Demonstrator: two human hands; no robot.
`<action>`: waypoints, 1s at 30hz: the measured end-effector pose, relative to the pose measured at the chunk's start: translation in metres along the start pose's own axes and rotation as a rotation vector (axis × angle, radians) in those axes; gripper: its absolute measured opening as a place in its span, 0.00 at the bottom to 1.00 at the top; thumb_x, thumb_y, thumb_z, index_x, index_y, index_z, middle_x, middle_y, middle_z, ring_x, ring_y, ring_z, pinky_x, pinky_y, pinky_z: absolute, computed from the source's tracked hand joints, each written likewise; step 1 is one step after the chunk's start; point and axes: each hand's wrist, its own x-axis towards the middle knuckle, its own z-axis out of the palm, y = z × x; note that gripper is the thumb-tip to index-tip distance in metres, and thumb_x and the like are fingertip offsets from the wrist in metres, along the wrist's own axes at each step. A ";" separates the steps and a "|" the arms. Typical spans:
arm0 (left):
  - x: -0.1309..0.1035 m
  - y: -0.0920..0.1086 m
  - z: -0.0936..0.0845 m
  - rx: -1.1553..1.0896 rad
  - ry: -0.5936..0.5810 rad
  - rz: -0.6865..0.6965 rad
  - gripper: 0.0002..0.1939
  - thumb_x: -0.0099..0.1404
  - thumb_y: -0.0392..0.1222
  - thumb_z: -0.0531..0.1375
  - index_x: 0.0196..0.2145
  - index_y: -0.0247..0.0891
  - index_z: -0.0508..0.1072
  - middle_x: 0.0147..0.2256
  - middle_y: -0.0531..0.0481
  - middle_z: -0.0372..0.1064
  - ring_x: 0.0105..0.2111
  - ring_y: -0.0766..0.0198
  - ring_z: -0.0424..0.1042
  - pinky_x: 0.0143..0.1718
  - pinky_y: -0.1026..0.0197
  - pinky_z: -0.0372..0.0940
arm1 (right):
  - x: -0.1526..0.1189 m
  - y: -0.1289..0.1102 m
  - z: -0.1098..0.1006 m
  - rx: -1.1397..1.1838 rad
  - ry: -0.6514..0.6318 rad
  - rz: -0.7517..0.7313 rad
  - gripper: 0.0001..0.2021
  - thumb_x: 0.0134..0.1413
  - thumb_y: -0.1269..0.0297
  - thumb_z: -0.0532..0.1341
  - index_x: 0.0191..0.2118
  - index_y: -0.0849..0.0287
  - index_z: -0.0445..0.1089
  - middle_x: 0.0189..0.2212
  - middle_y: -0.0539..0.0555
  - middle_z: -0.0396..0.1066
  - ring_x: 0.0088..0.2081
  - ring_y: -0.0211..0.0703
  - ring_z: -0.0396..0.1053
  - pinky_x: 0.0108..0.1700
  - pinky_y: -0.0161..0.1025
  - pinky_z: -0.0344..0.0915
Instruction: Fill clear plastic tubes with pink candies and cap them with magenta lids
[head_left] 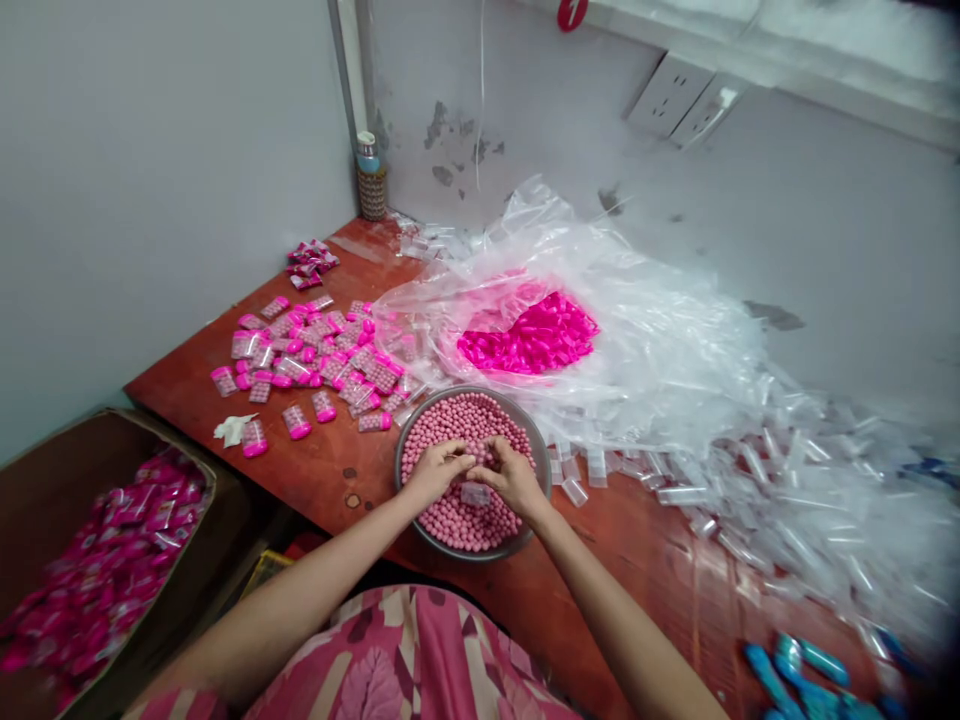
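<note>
A grey bowl (541, 470) full of round pink beads (469, 530) stands at the table's front edge. Over the beads, my left hand (435, 472) has its fingertips pinched together; what they hold, if anything, is too small to make out. Facing it, my right hand (514, 478) curls its fingers around a small clear plastic container (480, 455) between the two hands. Another clear container (475, 493) shows just below the right fingers, on or above the beads.
Bead-filled containers with pink caps (322, 350) lie left on the red table (600, 570). Behind the bowl, a clear plastic bag (645, 310) holds bright pink caps (540, 335). Empty clear containers (810, 500) spread right, blue pieces (802, 670) front right. A box (214, 490) of pink packets stands lower left.
</note>
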 end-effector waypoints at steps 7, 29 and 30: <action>0.004 0.010 -0.008 0.223 -0.154 0.118 0.14 0.55 0.43 0.54 0.38 0.36 0.71 0.34 0.50 0.71 0.34 0.62 0.68 0.38 0.59 0.62 | 0.001 -0.015 -0.027 -0.100 -0.208 -0.243 0.16 0.51 0.65 0.54 0.48 0.54 0.59 0.39 0.53 0.67 0.39 0.40 0.65 0.41 0.37 0.61; 0.041 0.024 -0.039 0.385 -0.089 0.089 0.16 0.58 0.45 0.53 0.42 0.37 0.69 0.41 0.46 0.68 0.41 0.60 0.66 0.43 0.59 0.60 | 0.083 0.019 -0.068 -0.551 0.023 -0.012 0.13 0.52 0.56 0.52 0.39 0.56 0.64 0.34 0.52 0.69 0.34 0.39 0.66 0.35 0.34 0.59; 0.042 0.022 -0.039 0.306 -0.088 0.044 0.17 0.57 0.46 0.53 0.42 0.37 0.69 0.41 0.46 0.68 0.40 0.60 0.66 0.41 0.59 0.62 | 0.101 0.022 -0.073 -0.638 0.116 0.055 0.13 0.53 0.56 0.50 0.39 0.57 0.64 0.34 0.54 0.69 0.34 0.40 0.66 0.36 0.35 0.59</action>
